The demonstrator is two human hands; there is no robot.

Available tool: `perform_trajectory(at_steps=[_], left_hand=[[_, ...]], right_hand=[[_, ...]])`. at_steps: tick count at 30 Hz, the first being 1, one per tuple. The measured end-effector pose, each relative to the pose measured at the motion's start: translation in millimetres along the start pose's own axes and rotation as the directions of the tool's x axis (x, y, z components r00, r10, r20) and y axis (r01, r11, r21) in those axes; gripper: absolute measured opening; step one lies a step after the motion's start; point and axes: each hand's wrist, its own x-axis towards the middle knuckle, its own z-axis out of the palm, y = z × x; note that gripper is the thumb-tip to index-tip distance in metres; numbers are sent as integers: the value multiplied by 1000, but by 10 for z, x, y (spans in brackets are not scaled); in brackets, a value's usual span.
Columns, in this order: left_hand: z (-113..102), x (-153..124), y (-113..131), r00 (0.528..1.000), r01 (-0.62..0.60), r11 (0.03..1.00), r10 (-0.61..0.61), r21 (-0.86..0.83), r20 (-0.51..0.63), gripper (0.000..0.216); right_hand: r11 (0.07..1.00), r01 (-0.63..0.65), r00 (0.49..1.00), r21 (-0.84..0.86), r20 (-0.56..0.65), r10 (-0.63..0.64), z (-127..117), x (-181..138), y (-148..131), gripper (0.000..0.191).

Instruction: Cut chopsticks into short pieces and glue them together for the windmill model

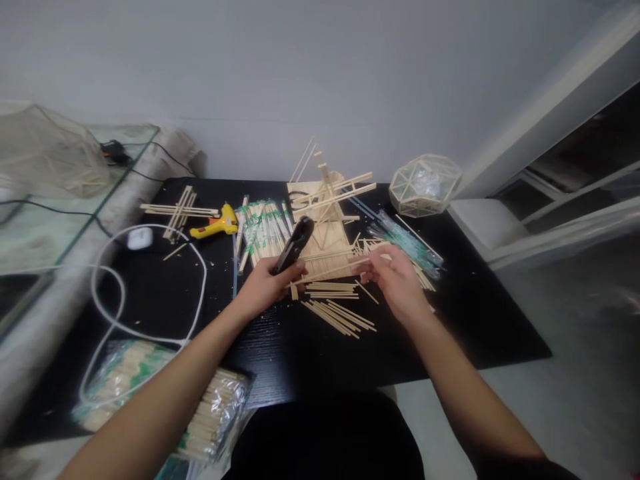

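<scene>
My left hand [273, 283] is closed around a black hand tool [295, 243] that points up and away; its exact kind is unclear. A thin wooden stick [330, 270] runs between my two hands, its left end at my left fingers. My right hand [393, 277] pinches the stick near its other end. Beneath and beyond lies a wooden board [333, 237] carrying a built frame of sticks [330, 190]. Short cut sticks [340, 317] lie in loose groups on the black table, just nearer to me than the board.
A yellow glue gun [215, 225] lies left, beside crossed sticks [183, 213]. Wrapped chopsticks [263, 230] sit by the board, and a bagged bundle [215, 407] lies front left under a looped white cable [203, 287]. A geometric stick model [425, 185] stands back right.
</scene>
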Motion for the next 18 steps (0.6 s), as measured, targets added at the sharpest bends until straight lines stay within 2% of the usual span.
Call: perform_trajectory(at_steps=[2, 5, 9, 14, 18], left_hand=[[23, -27, 52, 1000, 15, 995, -13, -102, 20, 37], [33, -48, 89, 998, -34, 976, 22, -215, -58, 29], [8, -36, 79, 976, -144, 949, 89, -279, -201, 22], [-6, 11, 49, 920, -248, 938, 150, -243, -361, 27], [-17, 52, 11, 872, -251, 937, 110, -242, -478, 32]], right_hand=[[1000, -16, 999, 3, -50, 16, -65, -40, 49, 38], [998, -55, 995, -27, -89, 53, -142, -122, 130, 40], [962, -77, 997, -261, -12, 77, -195, -244, 225, 38], [763, 50, 980, -645, 181, 88, -171, -362, 254, 21], [612, 152, 950, -776, 286, 127, -116, -391, 250, 18]])
